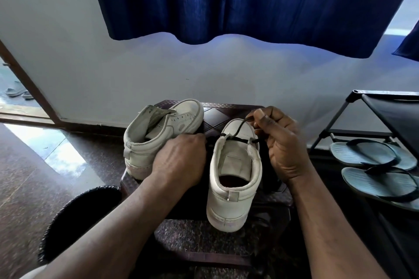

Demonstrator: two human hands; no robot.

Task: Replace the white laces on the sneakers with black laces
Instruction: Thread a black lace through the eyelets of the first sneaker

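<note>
Two white sneakers stand on a dark brown stool [226, 111]. The left sneaker [158, 129] has no laces and leans against the right one's side. The right sneaker [233, 179] points away from me, heel toward me. A black lace [238, 139] crosses its front eyelets. My right hand [283, 145] pinches one end of the black lace above the toe, between thumb and fingers. My left hand [181, 158] sits between the two sneakers with its fingers curled toward the lace's other side; what they hold is hidden.
A black shoe rack [385, 115] stands at the right with a pair of grey flip-flops [374, 165] on its lower shelf. A blue curtain [249, 2] hangs on the wall ahead. A dark round object [79, 217] sits at the lower left on the floor. An open doorway lies far left.
</note>
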